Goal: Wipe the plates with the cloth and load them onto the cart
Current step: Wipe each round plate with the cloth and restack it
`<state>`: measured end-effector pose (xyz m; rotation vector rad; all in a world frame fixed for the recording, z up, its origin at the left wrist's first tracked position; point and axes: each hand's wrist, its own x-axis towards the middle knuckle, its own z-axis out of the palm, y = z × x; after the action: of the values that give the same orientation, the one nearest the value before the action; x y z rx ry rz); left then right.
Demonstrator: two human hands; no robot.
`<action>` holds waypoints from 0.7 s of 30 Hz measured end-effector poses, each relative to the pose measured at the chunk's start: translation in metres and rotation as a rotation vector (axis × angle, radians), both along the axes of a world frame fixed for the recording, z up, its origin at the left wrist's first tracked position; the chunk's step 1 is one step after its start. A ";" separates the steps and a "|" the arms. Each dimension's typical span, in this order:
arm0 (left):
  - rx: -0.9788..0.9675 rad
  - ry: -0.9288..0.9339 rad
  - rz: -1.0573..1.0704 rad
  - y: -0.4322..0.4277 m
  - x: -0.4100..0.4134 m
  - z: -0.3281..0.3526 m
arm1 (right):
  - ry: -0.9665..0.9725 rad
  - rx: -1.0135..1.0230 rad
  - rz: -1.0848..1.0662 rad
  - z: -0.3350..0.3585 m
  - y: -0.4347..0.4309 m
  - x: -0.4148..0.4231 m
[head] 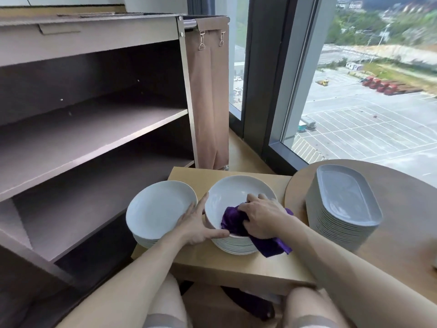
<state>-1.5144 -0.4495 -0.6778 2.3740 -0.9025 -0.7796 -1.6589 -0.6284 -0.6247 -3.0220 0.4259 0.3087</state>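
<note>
clutching the purple cloth [233, 221] inside the face-up top plate [234, 192] — right hand [262, 216]; left hand [196, 223] grips its rim.

At the lower centre of the frame, the right hand [262, 216] is pressing a bunched purple cloth [272, 247] into the top plate [234, 190] of a stack of round white plates [236, 248]. One end of the cloth is trailing over the near rim. The left hand [198, 223] is gripping that plate's left rim, thumb along the near edge. A second round stack [158, 207] is sitting just to the left, both on a low wooden table [236, 266]. At the right, a tall stack of oblong grey dishes [343, 209] is standing on a round table [406, 221]. The cart [94, 129] is filling the left half (a tan bag [208, 95] is hanging from clips at its end).
</note>
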 end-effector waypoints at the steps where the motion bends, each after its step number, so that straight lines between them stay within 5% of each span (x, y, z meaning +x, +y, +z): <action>1: -0.006 0.001 -0.002 0.000 0.001 0.000 | -0.006 -0.030 -0.027 0.001 -0.005 -0.002; 9: -0.013 0.001 -0.027 0.002 -0.002 0.000 | -0.129 -0.155 -0.175 -0.016 -0.023 0.011; 21: 0.011 -0.009 0.007 0.001 -0.004 0.000 | -0.232 -0.021 -0.198 -0.041 0.019 0.058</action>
<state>-1.5188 -0.4482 -0.6783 2.3912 -0.8947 -0.7735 -1.6009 -0.6092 -0.6660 -2.9542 0.7028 -0.0594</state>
